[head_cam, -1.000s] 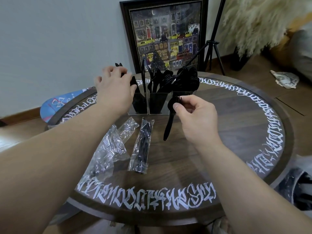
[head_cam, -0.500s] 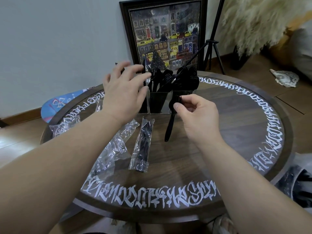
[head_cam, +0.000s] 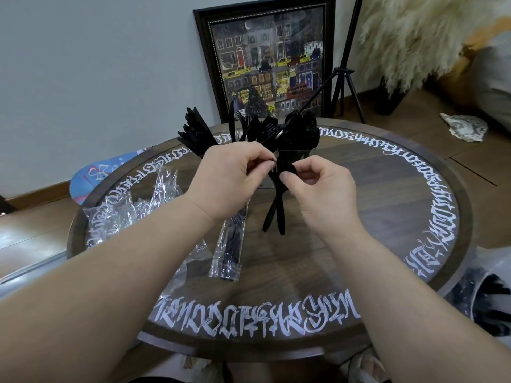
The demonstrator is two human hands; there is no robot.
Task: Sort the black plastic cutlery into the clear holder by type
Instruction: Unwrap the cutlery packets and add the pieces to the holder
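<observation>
Round wooden table (head_cam: 387, 205), dark top, white calligraphic lettering around the rim. Clear holder (head_cam: 297, 153), far centre of table, mostly hidden behind the hands; black cutlery stands upright in it in separate bunches: knives (head_cam: 195, 131) fanned at the left, forks (head_cam: 249, 125) in the middle, spoons (head_cam: 301, 128) at the right. Left hand (head_cam: 229, 183), above table centre, fingers curled, fingertips pinching the top of a pair of black utensils (head_cam: 275, 214). Right hand (head_cam: 320, 189), just beside it, thumb and forefinger pinching the same pair near the top; handles hang down toward the table. Sealed cutlery packet (head_cam: 229, 250), lying flat below the left wrist. Empty clear wrappers (head_cam: 132, 211), crumpled, left side of table. Framed city picture (head_cam: 271, 56), leaning on wall behind.
</observation>
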